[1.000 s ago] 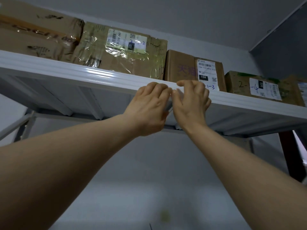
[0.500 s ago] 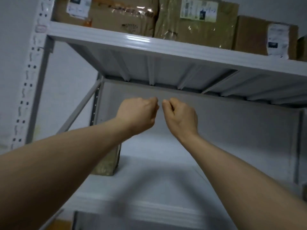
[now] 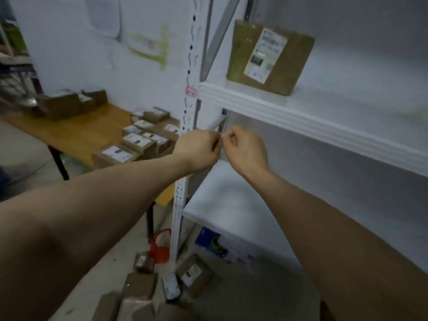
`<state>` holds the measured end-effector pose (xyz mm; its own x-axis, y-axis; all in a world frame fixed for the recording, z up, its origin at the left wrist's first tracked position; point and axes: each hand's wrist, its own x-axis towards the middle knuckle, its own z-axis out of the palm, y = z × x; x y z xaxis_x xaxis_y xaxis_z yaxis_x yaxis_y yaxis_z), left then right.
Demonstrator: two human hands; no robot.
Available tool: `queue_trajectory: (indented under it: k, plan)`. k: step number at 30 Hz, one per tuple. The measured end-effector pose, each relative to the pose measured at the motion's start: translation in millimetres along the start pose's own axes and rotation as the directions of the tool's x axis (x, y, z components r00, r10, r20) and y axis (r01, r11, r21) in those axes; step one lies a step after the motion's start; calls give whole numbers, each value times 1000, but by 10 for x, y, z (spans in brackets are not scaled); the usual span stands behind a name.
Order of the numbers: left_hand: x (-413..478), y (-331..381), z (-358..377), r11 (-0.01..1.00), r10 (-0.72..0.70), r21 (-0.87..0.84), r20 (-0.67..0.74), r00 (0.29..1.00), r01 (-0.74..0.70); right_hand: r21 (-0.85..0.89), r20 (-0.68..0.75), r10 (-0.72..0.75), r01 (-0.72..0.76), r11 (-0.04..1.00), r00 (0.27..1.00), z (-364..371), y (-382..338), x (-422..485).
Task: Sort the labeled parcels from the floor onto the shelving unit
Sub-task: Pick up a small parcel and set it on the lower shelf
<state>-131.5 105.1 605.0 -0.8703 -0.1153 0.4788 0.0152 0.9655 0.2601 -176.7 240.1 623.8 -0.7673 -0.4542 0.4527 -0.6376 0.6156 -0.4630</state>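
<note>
Labelled table parcels [image 3: 117, 154] sit left; floor parcels [image 3: 192, 273] lie below. The left hand [image 3: 196, 151] and right hand [image 3: 245, 150] are empty curled fists, nearly touching. One shelf parcel [image 3: 291, 63] stands on the shelving unit [image 3: 301, 121], its label [image 3: 266, 54] blurred beyond reading.

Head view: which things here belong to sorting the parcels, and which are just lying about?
Job: floor parcels, shelving unit, shelved parcel.
Lying about: wooden table, parcels on it, red object, blue-and-white pack under the shelving.
</note>
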Motion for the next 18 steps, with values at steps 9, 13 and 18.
queue_trajectory:
  k: [9,13,18]
  plan:
    - [-1068,-772,860,945,-281,-23,463,841,328,72,556,231,-322,944,799,1425,292,-858]
    - [-1334,-865,1288,868,-368,-24,639,676,495,23,714,326,-486,874,619,1862,618,-1176]
    - [-1673,-911,1776,637,-500,-4,759,416,771,-109,813,414,-592,799,409,2262,1069,-1486]
